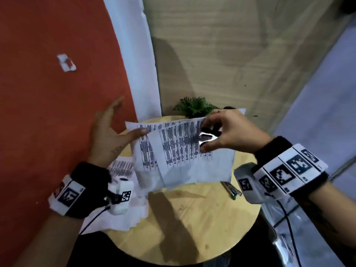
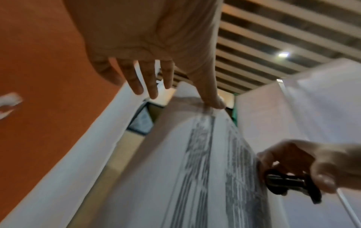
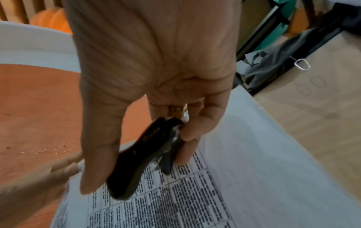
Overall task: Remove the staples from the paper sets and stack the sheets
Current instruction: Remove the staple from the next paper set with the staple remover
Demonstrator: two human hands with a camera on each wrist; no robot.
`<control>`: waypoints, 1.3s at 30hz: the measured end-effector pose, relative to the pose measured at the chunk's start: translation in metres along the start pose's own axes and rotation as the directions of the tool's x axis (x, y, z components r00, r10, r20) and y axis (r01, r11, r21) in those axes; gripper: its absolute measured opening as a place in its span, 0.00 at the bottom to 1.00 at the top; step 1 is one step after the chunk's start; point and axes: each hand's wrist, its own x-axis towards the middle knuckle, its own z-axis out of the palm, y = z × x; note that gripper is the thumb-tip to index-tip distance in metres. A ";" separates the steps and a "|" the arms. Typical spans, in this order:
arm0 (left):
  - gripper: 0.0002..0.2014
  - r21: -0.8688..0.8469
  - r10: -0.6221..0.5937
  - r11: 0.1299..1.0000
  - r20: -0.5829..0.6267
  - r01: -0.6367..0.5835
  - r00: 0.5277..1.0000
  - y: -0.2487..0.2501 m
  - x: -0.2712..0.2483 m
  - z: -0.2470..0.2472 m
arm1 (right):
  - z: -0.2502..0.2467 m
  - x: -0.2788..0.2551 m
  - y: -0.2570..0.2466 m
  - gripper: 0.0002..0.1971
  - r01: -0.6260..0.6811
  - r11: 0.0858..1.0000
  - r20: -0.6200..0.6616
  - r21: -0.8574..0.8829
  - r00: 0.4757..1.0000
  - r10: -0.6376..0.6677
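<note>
A set of printed sheets [image 1: 179, 151] hangs in the air above the round wooden table [image 1: 192, 228]. My left hand [image 1: 134, 132] pinches its top left corner under the thumb [image 2: 213, 101], with the other fingers spread straight. My right hand [image 1: 212, 132] is at the set's top right corner and grips a black and chrome staple remover [image 1: 208, 138] between thumb and fingers. In the right wrist view the staple remover [image 3: 140, 162] lies across the printed sheet [image 3: 195, 200], with its claws hidden. A stack of loose sheets [image 1: 123, 218] lies on the table's left side, under my left wrist.
A pen [image 1: 231, 189] lies on the table's right side, under the hanging sheets' corner. A small green plant [image 1: 194, 106] stands at the far edge. A red wall [image 1: 48, 112] is close on the left. A shiny metal object [image 1: 279, 243] stands right of the table.
</note>
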 end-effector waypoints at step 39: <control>0.13 0.075 0.121 0.981 0.482 -0.178 0.868 0.120 0.042 -0.010 | -0.005 -0.019 -0.062 0.26 0.362 0.910 -0.633 -0.201 0.661 -0.402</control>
